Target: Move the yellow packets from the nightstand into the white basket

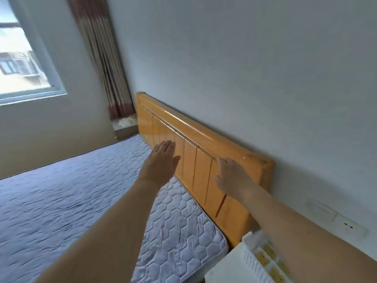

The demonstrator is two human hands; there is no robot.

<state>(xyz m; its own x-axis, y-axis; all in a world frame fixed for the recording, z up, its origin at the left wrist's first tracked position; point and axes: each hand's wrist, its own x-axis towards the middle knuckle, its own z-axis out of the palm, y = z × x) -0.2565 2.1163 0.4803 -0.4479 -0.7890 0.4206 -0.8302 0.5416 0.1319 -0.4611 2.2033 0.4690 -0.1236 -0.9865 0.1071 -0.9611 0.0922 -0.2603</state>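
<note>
Both arms reach over a quilted mattress (61, 193) toward an orange wooden headboard (204, 160); the left hand (161, 158) and right hand (232, 176) are empty, fingers loose. A white basket (253, 260) holding yellow packets (269, 256) sits near right.

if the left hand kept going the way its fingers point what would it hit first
Probably the wooden headboard: the left hand is open, fingers straight, aimed up and forward over the mattress at its panels. Depth is unclear, so the gap can't be judged.
</note>
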